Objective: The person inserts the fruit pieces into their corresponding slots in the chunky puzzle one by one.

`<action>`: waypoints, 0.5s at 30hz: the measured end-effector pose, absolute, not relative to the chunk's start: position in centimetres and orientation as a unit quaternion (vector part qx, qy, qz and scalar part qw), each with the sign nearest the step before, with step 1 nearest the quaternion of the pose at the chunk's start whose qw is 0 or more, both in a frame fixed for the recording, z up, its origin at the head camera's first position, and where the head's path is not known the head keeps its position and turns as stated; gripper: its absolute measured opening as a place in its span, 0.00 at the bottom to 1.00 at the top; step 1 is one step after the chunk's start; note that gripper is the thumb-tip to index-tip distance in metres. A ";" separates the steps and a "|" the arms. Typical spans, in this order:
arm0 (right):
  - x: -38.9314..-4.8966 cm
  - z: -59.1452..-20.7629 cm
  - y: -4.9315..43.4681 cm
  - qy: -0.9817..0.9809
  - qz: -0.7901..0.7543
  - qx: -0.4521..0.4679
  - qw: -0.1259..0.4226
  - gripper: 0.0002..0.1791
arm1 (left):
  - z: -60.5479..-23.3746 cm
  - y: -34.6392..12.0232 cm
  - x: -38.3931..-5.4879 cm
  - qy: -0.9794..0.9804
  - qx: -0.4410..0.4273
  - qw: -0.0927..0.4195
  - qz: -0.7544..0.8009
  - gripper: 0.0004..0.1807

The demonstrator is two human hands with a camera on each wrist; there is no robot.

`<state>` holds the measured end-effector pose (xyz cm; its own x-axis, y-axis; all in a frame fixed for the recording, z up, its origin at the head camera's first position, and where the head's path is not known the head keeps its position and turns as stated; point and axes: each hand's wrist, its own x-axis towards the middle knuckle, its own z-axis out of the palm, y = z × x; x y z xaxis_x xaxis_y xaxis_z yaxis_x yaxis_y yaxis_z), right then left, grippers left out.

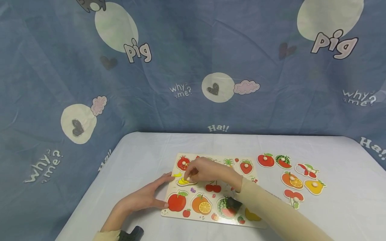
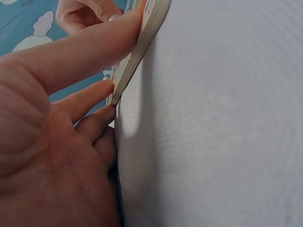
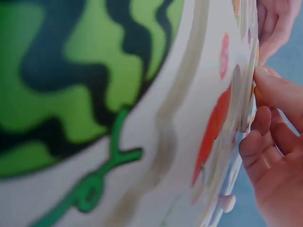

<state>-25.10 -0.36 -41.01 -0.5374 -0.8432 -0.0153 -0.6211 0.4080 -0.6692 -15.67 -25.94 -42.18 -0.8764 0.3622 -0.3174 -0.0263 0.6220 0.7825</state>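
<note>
A wooden fruit puzzle board point(image 1: 208, 217) lies on the white table, printed with fruit pictures. Over its left part, my right hand point(image 1: 208, 169) pinches a yellow banana puzzle piece point(image 1: 182, 182) by its small knob; whether the piece sits fully in its recess cannot be told. My left hand point(image 1: 143, 197) rests at the board's left edge, thumb and fingers stretched out and touching it. In the left wrist view the thumb point(image 2: 90, 49) lies against the board's edge point(image 2: 142, 47). A strawberry piece point(image 1: 246, 166) with a knob is on the board's upper right.
Right of the board lie several loose knobbed pieces: an apple point(image 1: 266, 160), a watermelon point(image 1: 282, 161), an orange point(image 1: 292, 180), a yellow pear point(image 1: 314, 187), a cherry piece point(image 1: 294, 197) and a red-and-white fruit piece point(image 1: 306, 170). A blue printed curtain point(image 1: 187, 113) hangs behind the table point(image 1: 346, 160).
</note>
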 end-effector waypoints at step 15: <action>-24.9 -41.0 -1.0 0.824 -0.300 -0.440 0.191 0.08 | -42.3 -26.1 -15.8 0.871 0.089 0.233 0.423 0.47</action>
